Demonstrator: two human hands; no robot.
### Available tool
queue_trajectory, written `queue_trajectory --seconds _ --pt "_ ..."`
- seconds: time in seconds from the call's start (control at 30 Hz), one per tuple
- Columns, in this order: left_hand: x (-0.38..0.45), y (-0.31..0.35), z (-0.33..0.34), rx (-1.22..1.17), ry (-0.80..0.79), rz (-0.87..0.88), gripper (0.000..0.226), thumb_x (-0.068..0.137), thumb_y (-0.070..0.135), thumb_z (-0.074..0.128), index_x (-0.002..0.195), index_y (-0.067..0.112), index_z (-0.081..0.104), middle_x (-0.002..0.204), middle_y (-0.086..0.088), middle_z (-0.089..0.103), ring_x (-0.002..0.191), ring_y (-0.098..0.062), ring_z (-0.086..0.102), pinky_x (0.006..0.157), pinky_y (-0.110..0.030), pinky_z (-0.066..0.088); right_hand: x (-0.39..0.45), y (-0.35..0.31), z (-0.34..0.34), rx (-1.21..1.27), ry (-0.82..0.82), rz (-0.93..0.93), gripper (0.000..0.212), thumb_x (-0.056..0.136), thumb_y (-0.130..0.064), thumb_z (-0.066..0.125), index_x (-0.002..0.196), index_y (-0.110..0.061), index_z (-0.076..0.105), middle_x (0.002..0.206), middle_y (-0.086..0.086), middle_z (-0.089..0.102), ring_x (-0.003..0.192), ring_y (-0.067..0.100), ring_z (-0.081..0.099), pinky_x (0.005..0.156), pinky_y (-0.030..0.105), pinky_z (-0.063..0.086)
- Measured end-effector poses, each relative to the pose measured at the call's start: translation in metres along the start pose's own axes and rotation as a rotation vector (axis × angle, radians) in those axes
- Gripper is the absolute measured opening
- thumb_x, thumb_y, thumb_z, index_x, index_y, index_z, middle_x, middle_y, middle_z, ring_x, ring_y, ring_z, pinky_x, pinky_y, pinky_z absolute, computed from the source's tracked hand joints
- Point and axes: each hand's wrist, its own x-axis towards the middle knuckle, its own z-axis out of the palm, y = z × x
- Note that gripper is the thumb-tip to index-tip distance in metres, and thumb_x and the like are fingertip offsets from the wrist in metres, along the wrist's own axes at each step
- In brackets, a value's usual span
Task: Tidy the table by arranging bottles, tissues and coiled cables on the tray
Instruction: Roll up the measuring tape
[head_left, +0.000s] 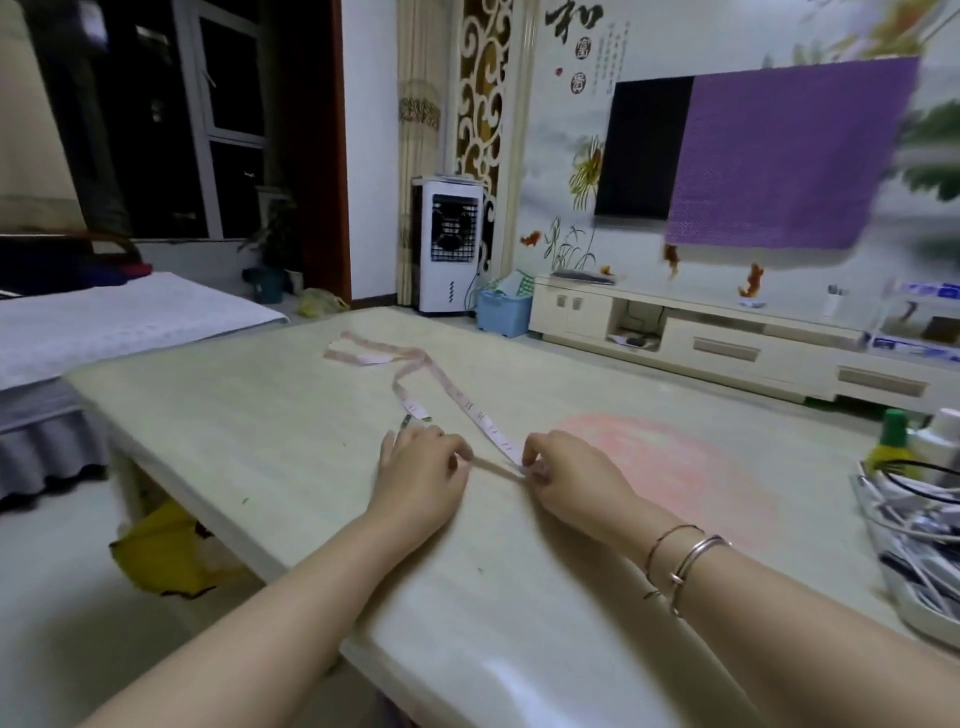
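Observation:
A long pink measuring tape (441, 376) lies unrolled across the middle of the pale table (260, 415), looping toward the far edge. My left hand (421, 473) and my right hand (566, 475) each pinch the near stretch of the tape, holding a short length taut between them just above the tabletop. At the right edge a white tray (919, 613) holds coiled black and white cables (914, 509). A yellow bottle with a green cap (891, 441) and a white bottle (940, 436) stand at the tray's far end.
A faint pink round patch (675, 467) marks the tabletop right of my hands. A yellow bag (166, 551) lies on the floor under the table's left side. A sofa with white cover (104, 322) is at left; a TV cabinet (727, 343) stands beyond.

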Motion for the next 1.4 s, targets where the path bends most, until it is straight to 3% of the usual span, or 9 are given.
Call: queue_trajectory --seconds 0.17,0.37,0.5,0.7,0.93,1.1,1.2,1.3,1.4 --pt "-0.008 0.045 0.011 -0.113 -0.011 0.098 0.016 0.089 0.026 0.055 0.101 0.029 0.065 0.097 0.009 0.048 0.107 -0.017 0.043 0.09 -0.02 0.023 -0.039 0.03 -0.043 0.123 0.039 0.052 0.018 0.084 -0.01 0.047 0.096 -0.021 0.056 0.098 0.002 0.06 0.09 0.021 0.054 0.076 0.033 0.046" --pt "-0.037 0.131 0.012 -0.341 -0.125 0.16 0.021 0.085 0.014 0.057 0.102 0.019 0.045 0.108 0.001 0.049 0.095 -0.02 0.053 0.088 -0.04 0.046 -0.124 0.082 -0.112 0.159 0.098 0.209 0.017 0.08 -0.009 0.05 0.08 -0.025 0.057 0.079 -0.007 0.057 0.067 0.012 0.052 0.06 0.026 0.039" --pt "-0.061 0.19 0.022 -0.321 -0.184 0.273 0.036 0.086 0.019 0.062 0.118 0.025 0.048 0.102 0.001 0.044 0.092 -0.019 0.05 0.084 -0.037 0.047 -0.192 0.117 -0.155 0.214 0.104 0.339 0.017 0.078 -0.006 0.054 0.072 -0.022 0.058 0.068 -0.006 0.062 0.054 0.01 0.054 0.052 0.022 0.044" --pt "-0.089 0.255 0.04 -0.24 -0.291 0.381 0.006 0.085 0.024 0.064 0.087 0.024 0.07 0.097 0.0 0.05 0.102 -0.023 0.047 0.089 -0.036 0.042 -0.275 0.153 -0.189 0.206 0.173 0.463 0.021 0.077 -0.006 0.056 0.067 -0.024 0.058 0.065 -0.009 0.058 0.063 0.009 0.051 0.063 0.024 0.041" --pt "-0.109 0.29 0.057 -0.348 -0.377 0.449 0.013 0.086 0.021 0.062 0.097 0.022 0.055 0.102 0.004 0.063 0.091 -0.018 0.06 0.084 -0.039 0.05 -0.319 0.172 -0.2 0.132 0.131 0.531 0.01 0.083 -0.022 0.058 0.073 -0.026 0.059 0.066 -0.011 0.054 0.065 0.009 0.052 0.054 0.021 0.039" --pt "-0.123 0.324 0.065 -0.591 -0.387 0.414 0.015 0.081 0.005 0.065 0.075 0.018 0.069 0.075 0.006 0.068 0.067 -0.008 0.058 0.067 -0.022 0.048 -0.338 0.181 -0.189 -0.011 0.158 0.446 0.028 0.084 -0.031 0.059 0.112 -0.033 0.055 0.119 -0.008 0.044 0.119 0.013 0.035 0.1 0.035 0.035" --pt "-0.129 0.358 0.064 -0.875 -0.538 0.315 0.009 0.082 0.0 0.067 0.084 0.009 0.069 0.072 -0.003 0.065 0.06 -0.012 0.058 0.06 -0.018 0.049 -0.342 0.178 -0.189 0.167 0.188 0.293 0.05 0.084 -0.031 0.065 0.13 -0.03 0.043 0.131 -0.012 0.046 0.125 0.004 0.038 0.105 0.026 0.032" --pt "-0.131 0.385 0.066 -1.11 -0.663 0.218 0.011 0.083 -0.003 0.067 0.092 0.001 0.065 0.065 -0.002 0.064 0.053 -0.008 0.059 0.056 -0.018 0.051 -0.346 0.185 -0.187 0.333 0.149 0.324 0.034 0.088 -0.029 0.065 0.115 -0.03 0.046 0.108 -0.011 0.063 0.101 0.006 0.059 0.091 0.029 0.046" --pt "-0.13 0.396 0.077 -1.194 -0.733 0.18 0.007 0.082 0.0 0.07 0.087 0.003 0.067 0.062 0.001 0.065 0.052 -0.007 0.056 0.052 -0.015 0.047 -0.352 0.198 -0.187 0.414 0.226 0.405 0.014 0.09 -0.028 0.063 0.098 -0.026 0.051 0.082 -0.005 0.059 0.074 0.009 0.053 0.069 0.027 0.043"
